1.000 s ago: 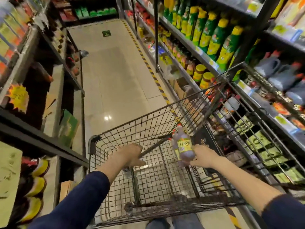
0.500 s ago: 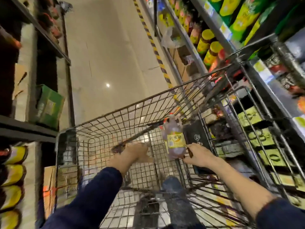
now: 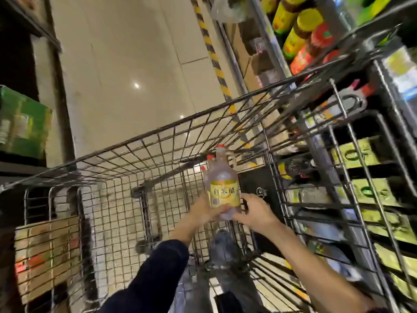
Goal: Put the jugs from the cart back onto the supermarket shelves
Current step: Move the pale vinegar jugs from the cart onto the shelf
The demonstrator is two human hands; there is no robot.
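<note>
A clear jug [image 3: 223, 181] with a yellow label and a red cap stands upright over the wire cart [image 3: 135, 150]. My left hand [image 3: 204, 210] grips its lower left side. My right hand [image 3: 252, 214] grips its lower right side and base. Behind it, close against it, at least one more red-capped jug [image 3: 208, 162] shows, mostly hidden. The right-hand shelves [image 3: 372, 195] hold yellow-green boxes and bottles just beyond the cart's right wall.
The cart's raised child-seat flap [image 3: 352, 132] stands between my hands and the right shelves. Jars with yellow and red lids [image 3: 304, 30] fill the upper right shelf. Left shelves carry a green box [image 3: 22, 127] and cartons [image 3: 47, 251]. Tiled aisle floor [image 3: 126, 64] lies ahead.
My left hand left the cart handle and came onto the jug's left side. The jug rose a little with both hands on it. My view tilted further down.
</note>
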